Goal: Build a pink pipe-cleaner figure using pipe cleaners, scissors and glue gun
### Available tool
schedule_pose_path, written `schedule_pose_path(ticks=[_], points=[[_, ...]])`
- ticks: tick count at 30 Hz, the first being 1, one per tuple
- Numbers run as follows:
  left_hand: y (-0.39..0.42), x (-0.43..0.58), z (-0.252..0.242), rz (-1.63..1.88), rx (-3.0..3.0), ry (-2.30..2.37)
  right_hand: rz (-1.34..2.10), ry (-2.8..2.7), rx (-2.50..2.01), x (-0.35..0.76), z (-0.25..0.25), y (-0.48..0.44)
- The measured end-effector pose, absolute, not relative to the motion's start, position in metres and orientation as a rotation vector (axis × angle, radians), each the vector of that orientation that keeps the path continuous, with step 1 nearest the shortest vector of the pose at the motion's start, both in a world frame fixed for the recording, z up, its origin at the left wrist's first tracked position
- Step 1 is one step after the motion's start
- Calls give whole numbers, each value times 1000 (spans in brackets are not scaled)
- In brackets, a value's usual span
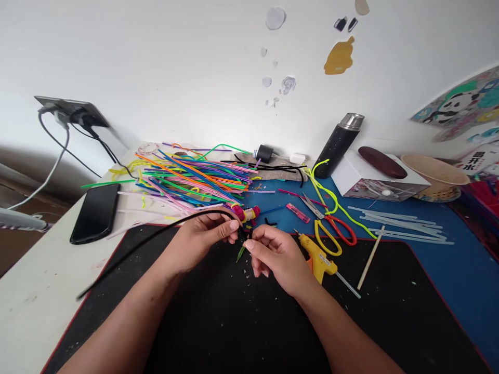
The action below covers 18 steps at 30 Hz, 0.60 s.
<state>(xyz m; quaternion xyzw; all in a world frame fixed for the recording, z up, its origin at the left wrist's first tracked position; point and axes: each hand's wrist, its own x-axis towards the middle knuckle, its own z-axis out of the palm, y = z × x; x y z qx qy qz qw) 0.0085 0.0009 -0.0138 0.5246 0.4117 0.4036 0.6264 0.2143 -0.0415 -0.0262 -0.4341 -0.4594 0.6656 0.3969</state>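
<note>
A long black pipe cleaner (152,232) runs from the lower left, over my left hand (202,240), to its fingertips. The thumb and fingers of that hand are closed on it. Close beside, my right hand (277,255) pinches the short end of the same black pipe cleaner. Just behind the fingertips lies a small wrapped pipe-cleaner piece (248,214) in magenta, yellow and cream, partly hidden. A short green piece (240,254) shows below the fingers; I cannot tell whether it is attached.
Behind lie many coloured pipe cleaners (195,179) and black ones (268,166). To the right are scissors (325,223), a pink cutter (298,213), a yellow glue gun (317,257), a wooden stick (370,259), glue sticks (405,224) and a black flask (337,148). A phone (95,213) lies left.
</note>
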Motion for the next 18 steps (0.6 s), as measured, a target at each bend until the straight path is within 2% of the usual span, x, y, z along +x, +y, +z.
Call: schedule_pose_path(ticks=[18], points=[[1, 3, -9, 841, 1340, 947, 1944, -991, -990, 213, -33, -42]])
